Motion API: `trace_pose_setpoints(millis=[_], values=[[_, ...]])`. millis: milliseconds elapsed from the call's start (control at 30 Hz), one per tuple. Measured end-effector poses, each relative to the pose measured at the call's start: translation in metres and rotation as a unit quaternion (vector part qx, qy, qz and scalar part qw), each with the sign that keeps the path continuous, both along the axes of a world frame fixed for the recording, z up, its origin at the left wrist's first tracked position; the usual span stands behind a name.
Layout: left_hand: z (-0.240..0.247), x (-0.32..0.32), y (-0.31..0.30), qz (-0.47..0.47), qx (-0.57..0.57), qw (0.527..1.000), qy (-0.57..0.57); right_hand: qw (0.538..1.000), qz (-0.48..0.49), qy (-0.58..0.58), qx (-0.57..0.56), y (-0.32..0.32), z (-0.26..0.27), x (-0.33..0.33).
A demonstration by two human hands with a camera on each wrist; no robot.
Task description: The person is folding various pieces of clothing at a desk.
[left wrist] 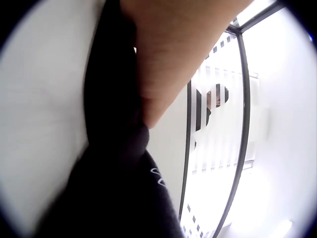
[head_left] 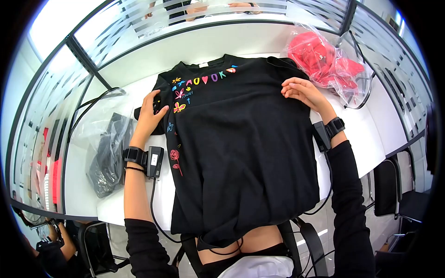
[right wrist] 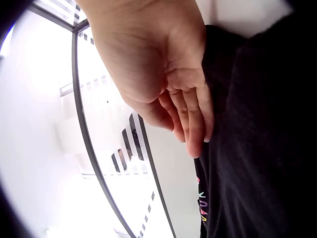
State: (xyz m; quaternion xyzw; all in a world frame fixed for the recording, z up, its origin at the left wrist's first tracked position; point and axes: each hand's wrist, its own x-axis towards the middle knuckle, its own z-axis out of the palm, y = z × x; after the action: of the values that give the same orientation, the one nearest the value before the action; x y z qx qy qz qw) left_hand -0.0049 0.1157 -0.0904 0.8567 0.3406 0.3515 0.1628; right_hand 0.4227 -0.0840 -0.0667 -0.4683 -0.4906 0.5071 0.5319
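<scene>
A black T-shirt [head_left: 245, 134] lies spread on the white table, its collar at the far side and its hem hanging over the near edge. Colourful letters, flowers and a red rose decorate its neckline and left side. On the left sleeve rests my left hand [head_left: 150, 113], thumb held apart from the fingers. Its fingertips are hidden in the left wrist view, where black cloth runs close beside the hand [left wrist: 173, 44]. My right hand [head_left: 303, 92] is at the shirt's right edge near the other sleeve. Its fingers [right wrist: 195, 116] are loosely extended beside the cloth, pinching nothing.
Left of the shirt, a clear plastic bag holds dark fabric [head_left: 111, 157]. Another clear bag with red fabric [head_left: 320, 58] sits at the back right. Striped glass partitions [head_left: 185, 14] enclose the table [head_left: 371, 125]. Black chairs [head_left: 391, 185] stand beyond, and other people are partly visible.
</scene>
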Motion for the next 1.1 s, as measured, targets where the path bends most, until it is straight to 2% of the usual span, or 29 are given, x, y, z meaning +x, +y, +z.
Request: trace_pose_setpoints(millis=[100, 200, 300, 400, 633, 733, 767, 833, 900, 933, 967, 1033, 1067, 1100], values=[[-0.004, -0.002, 0.001, 0.114, -0.014, 0.993, 0.038, 1.0, -0.002, -0.013, -0.003, -0.001, 0.0, 0.001], [-0.004, -0.003, 0.002, 0.201, 0.021, 0.971, 0.129, 1.0, -0.002, -0.016, -0.002, -0.001, 0.0, 0.001], [0.002, -0.005, -0.002, 0.241, -0.028, 0.955, 0.172, 0.999, -0.015, -0.034, 0.002, -0.002, 0.0, 0.002], [0.017, -0.01, -0.007, 0.239, -0.042, 0.953, 0.182, 0.996, -0.059, -0.07, 0.008, -0.005, 0.002, 0.005], [0.035, -0.033, -0.003, 0.173, -0.173, 0.952, 0.185, 0.966, -0.206, -0.156, 0.024, -0.015, 0.002, 0.021], [0.053, -0.032, -0.007, 0.166, -0.226, 0.926, 0.253, 0.945, -0.271, -0.181, 0.032, -0.02, 0.003, 0.023], [0.061, -0.032, -0.011, 0.164, -0.25, 0.914, 0.273, 0.928, -0.293, -0.228, 0.047, -0.023, 0.005, 0.024], [0.067, -0.031, -0.012, 0.153, -0.279, 0.914, 0.252, 0.884, -0.333, -0.319, 0.077, -0.027, 0.01, 0.021], [0.069, -0.036, -0.009, 0.108, -0.291, 0.924, 0.222, 0.846, -0.393, -0.336, 0.128, -0.028, 0.012, 0.016], [0.078, -0.031, -0.021, 0.132, -0.331, 0.921, 0.156, 0.82, -0.422, -0.354, 0.158, -0.027, 0.013, 0.013], [0.076, -0.035, -0.016, 0.107, -0.333, 0.929, 0.122, 0.791, -0.449, -0.37, 0.189, -0.026, 0.013, 0.011], [0.077, -0.041, -0.01, 0.057, -0.336, 0.938, 0.055, 0.747, -0.425, -0.456, 0.23, -0.025, 0.016, 0.006], [0.078, -0.044, -0.009, 0.056, -0.382, 0.923, -0.004, 0.722, -0.412, -0.498, 0.249, -0.024, 0.016, 0.004], [0.085, -0.041, -0.015, 0.053, -0.387, 0.919, -0.049, 0.736, -0.389, -0.502, 0.236, -0.024, 0.015, 0.0]])
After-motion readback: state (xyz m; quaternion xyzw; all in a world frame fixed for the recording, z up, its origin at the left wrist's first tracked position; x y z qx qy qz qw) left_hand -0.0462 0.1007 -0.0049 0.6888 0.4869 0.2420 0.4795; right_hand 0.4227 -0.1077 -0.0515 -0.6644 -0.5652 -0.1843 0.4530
